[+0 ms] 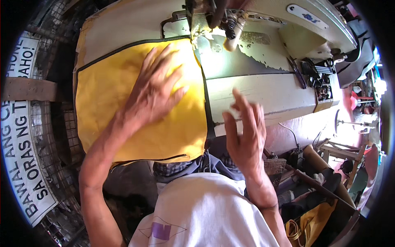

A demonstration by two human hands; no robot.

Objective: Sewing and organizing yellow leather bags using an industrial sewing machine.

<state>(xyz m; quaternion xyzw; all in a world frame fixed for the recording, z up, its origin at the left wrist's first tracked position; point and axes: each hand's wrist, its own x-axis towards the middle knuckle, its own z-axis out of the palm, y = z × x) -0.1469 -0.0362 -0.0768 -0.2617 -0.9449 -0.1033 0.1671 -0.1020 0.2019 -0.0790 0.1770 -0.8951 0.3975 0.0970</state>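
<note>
A large yellow fabric panel (111, 99) with black edge binding lies on the sewing table, its lower end hanging over toward my lap. My left hand (158, 84) rests on the panel's upper right part, fingers spread and pressing flat. At the far right corner, the black binding meets the needle area of a sewing machine (218, 24), lit by a bright lamp glow. My right hand (247, 127) is raised right of the panel, near the table's front edge, with its fingers apart and nothing in them; its fingertips are a little blurred.
Pens (298, 73) and a small tray of black parts (323, 80) sit at the table's right end. Printed signs (31, 173) hang on wire mesh at the left. Yellow cloth (314, 222) and wooden bars lie low on the right.
</note>
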